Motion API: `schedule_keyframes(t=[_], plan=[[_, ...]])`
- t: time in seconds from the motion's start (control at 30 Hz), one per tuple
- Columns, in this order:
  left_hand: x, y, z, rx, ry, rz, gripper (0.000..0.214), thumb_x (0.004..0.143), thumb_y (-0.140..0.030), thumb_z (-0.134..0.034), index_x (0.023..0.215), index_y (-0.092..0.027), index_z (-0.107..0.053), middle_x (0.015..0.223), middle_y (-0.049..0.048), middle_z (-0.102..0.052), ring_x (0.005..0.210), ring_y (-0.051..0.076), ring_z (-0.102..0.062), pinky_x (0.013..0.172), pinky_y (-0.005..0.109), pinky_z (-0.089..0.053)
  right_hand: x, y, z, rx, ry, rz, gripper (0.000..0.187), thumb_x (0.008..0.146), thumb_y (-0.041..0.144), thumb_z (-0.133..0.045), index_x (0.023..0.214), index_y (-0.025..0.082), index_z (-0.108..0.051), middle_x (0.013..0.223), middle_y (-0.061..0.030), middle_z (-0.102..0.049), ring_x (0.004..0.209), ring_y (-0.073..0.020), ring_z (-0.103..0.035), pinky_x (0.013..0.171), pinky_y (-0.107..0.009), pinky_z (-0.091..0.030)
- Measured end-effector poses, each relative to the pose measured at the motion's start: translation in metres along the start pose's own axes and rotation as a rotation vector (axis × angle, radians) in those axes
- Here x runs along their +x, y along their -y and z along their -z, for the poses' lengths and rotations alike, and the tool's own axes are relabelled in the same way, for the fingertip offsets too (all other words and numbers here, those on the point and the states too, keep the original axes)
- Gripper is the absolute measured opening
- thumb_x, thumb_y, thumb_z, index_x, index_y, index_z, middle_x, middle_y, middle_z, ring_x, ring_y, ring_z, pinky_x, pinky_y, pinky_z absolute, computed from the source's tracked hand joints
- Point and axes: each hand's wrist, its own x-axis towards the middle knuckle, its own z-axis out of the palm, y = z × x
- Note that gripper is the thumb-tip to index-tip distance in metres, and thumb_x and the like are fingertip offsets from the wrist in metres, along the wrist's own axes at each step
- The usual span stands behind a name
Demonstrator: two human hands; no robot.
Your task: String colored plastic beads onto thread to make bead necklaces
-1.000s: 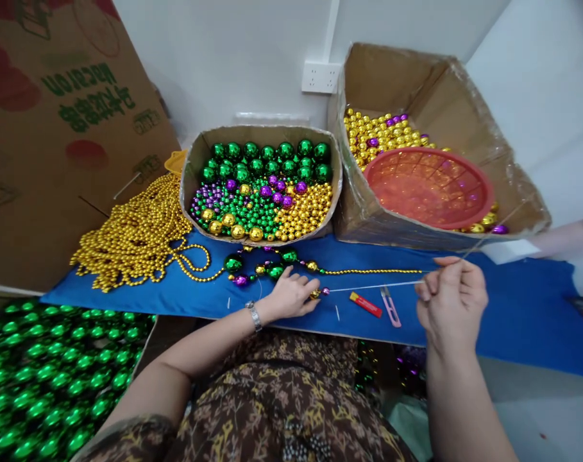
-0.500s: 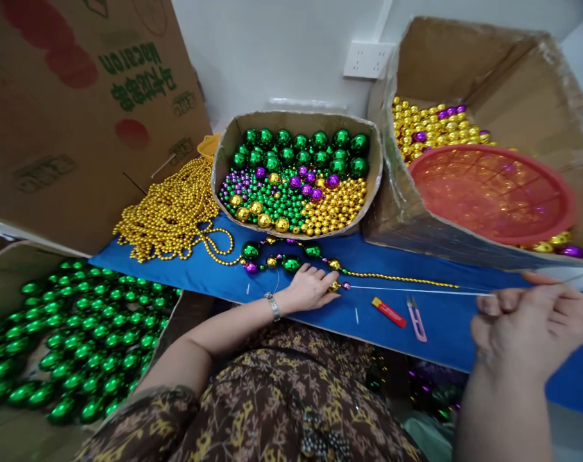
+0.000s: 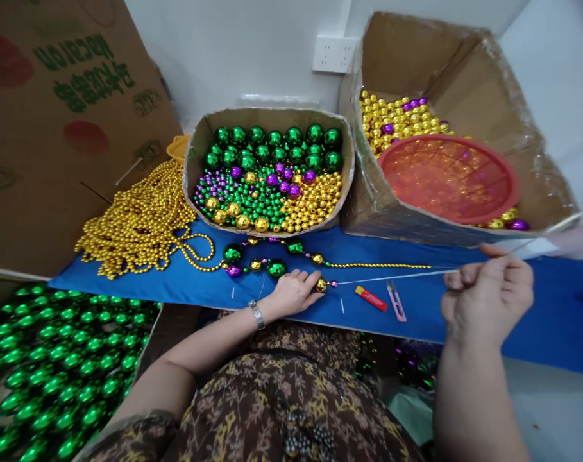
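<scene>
Head view: taut white string (image 3: 392, 277) between both hands (image 3: 294, 294) (image 3: 490, 295).

Light: soft, cool, even. Glare: white highlights on green beads (image 3: 86, 366), lower left. Dim: cardboard box (image 3: 36, 167), upper left. Edges: wide-angle stretch.

Bead strand (image 3: 276, 267), green, gold and purple, lies curved inside table's (image 3: 423, 314) front edge; white string (image 3: 392, 278) taut toward right edge.
</scene>
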Motion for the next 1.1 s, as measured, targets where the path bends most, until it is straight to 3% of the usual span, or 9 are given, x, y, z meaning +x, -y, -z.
schedule_keyframes(t=[0.2,0.37,0.53,0.63,0.77,0.9,1.03,1.1], plan=[[-0.011,0.030,0.004,0.163,-0.008,-0.028,0.040,0.095,-0.031,-0.039,0.128,-0.011,-0.050,0.089,0.0121,-0.064,0.083,0.025,-0.059,0.068,0.034,-0.047,0.005,-0.006,0.007,-0.009,-0.025,0.047,0.036,0.081,0.050,-0.065,0.084,0.016,-0.054,0.049,0.0100,-0.042,0.040,-0.0047,-0.035,0.038,-0.019,-0.031],[-0.017,0.064,0.022,0.334,0.026,-0.020,0.036,0.092,-0.023,-0.044,0.124,-0.012,-0.054,0.087,0.0120,-0.063,0.081,0.026,-0.058,0.072,0.039,-0.046,0.004,-0.009,0.008,0.031,-0.071,0.047,0.038,0.081,0.050,-0.066,0.090,0.016,-0.054,0.049,0.0101,-0.047,0.039,-0.0048,-0.037,0.038,-0.019,-0.031],[-0.012,0.089,0.036,0.364,0.041,-0.008,0.037,0.092,-0.018,-0.041,0.126,-0.015,-0.055,0.097,0.0147,-0.062,0.090,0.028,-0.057,0.085,0.044,-0.043,0.002,0.005,-0.003,0.062,-0.161,0.055,0.040,0.080,0.053,-0.066,0.091,0.018,-0.052,0.054,0.0086,-0.055,0.037,-0.0050,-0.040,0.037,-0.019,-0.030],[-0.009,0.092,0.039,0.365,0.070,0.036,0.035,0.090,-0.019,-0.045,0.122,-0.014,-0.057,0.101,0.0161,-0.063,0.097,0.029,-0.056,0.089,0.045,-0.041,-0.002,0.016,-0.011,0.107,-0.163,0.044,0.038,0.080,0.052,-0.067,0.089,0.019,-0.052,0.053,0.0092,-0.053,0.038,-0.0054,-0.039,0.038,-0.019,-0.032],[-0.007,0.076,0.060,0.276,0.096,-0.021,0.039,0.087,-0.037,-0.056,0.118,-0.014,-0.058,0.106,0.0152,-0.063,0.100,0.030,-0.057,0.085,0.041,-0.044,-0.022,0.017,-0.023,0.163,0.036,-0.036,0.027,0.084,0.043,-0.066,0.091,0.018,-0.057,0.053,0.0083,-0.048,0.042,-0.0058,-0.041,0.044,-0.020,-0.036],[0.012,0.059,0.102,-0.024,-0.037,-0.085,0.027,0.092,-0.040,-0.049,0.096,-0.018,-0.064,0.083,0.0064,-0.065,0.078,0.018,-0.061,0.068,0.029,-0.045,-0.050,-0.003,-0.033,0.074,0.242,-0.146,0.024,0.091,0.041,-0.057,0.099,0.018,-0.061,0.057,0.0065,-0.045,0.047,-0.0063,-0.045,0.047,-0.020,-0.037],[0.071,0.076,0.141,-0.115,-0.327,0.013,0.023,0.092,-0.033,-0.047,0.088,-0.018,-0.064,0.081,0.0051,-0.067,0.074,0.016,-0.061,0.069,0.027,-0.045,-0.067,-0.020,-0.044,-0.032,0.457,-0.220,0.026,0.095,0.041,-0.049,0.106,0.019,-0.060,0.058,0.0055,-0.046,0.049,-0.0078,-0.045,0.046,-0.020,-0.038],[0.114,0.096,0.152,-0.057,-0.330,0.148,0.020,0.090,-0.031,-0.050,0.090,-0.017,-0.064,0.082,0.0057,-0.068,0.074,0.017,-0.061,0.071,0.029,-0.046,-0.072,-0.022,-0.049,-0.084,0.540,-0.211,0.027,0.096,0.040,-0.047,0.106,0.019,-0.060,0.058,0.0051,-0.047,0.050,-0.0083,-0.046,0.047,-0.020,-0.040]])
